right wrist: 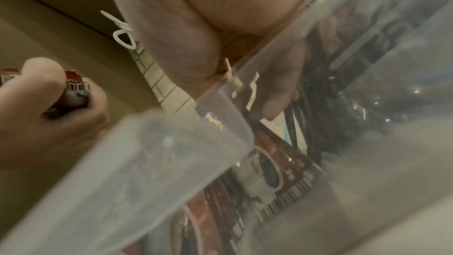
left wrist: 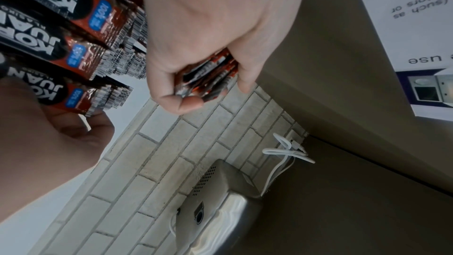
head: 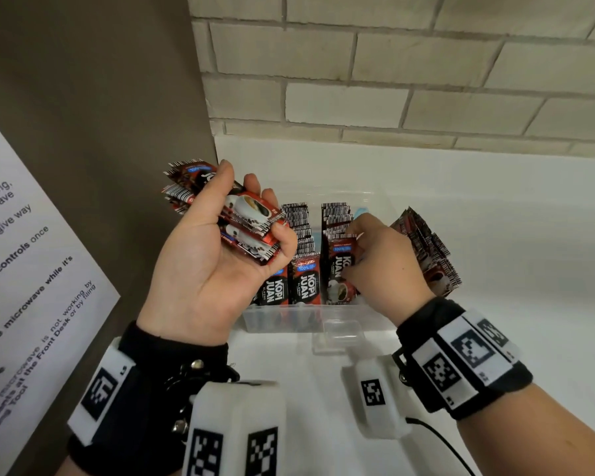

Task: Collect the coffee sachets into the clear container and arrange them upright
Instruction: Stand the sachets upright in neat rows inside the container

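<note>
A: Left hand (head: 207,259)?
B: Fingers grip a sachet bundle (head: 244,214), raised left of the container (head: 354,316).
A: Right hand (head: 385,269)?
B: Fingers pinch an upright sachet (head: 340,269) inside it, rightmost row.

we see the clear box (head: 375,317) on the counter (head: 495,235) by the wall (head: 392,80). rows of sachets (head: 304,283) stand in it. more sachets (head: 426,249) lean at its right side.
</note>
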{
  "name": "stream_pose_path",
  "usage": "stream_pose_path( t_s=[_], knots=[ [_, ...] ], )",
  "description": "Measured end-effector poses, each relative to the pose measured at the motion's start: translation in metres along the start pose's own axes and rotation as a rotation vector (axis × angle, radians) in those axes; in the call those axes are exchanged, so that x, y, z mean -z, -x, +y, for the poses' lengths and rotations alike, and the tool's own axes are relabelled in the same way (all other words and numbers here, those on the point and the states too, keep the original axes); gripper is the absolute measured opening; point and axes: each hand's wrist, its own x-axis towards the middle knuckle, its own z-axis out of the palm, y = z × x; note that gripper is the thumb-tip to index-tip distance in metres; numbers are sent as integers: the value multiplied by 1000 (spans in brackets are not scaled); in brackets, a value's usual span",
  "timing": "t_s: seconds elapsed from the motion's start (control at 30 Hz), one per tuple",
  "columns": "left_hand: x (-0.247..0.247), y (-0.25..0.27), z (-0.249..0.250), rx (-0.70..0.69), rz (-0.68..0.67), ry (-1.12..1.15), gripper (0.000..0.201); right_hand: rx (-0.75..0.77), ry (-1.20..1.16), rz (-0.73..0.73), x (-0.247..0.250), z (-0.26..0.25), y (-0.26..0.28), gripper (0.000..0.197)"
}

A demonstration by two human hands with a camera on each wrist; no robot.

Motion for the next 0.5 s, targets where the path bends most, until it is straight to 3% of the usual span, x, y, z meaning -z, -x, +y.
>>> stream_pose_path(
  t_s=[0.07, 0.23, 0.37, 0.5],
  knots=[
    [0, 0, 0, -4, 28, -25, 28, -8, 5, 10, -1, 0, -1, 45],
    [-1, 1, 0, 32, 64, -109, 4, -20, 15, 6, 1, -1, -2, 44],
    [1, -1, 0, 57, 77, -122, 14, -41, 41, 0, 5, -2, 0, 43],
    [-3, -1, -3, 90, 133, -200, 5, 5, 55, 65, 18, -7, 7, 42]
  ],
)
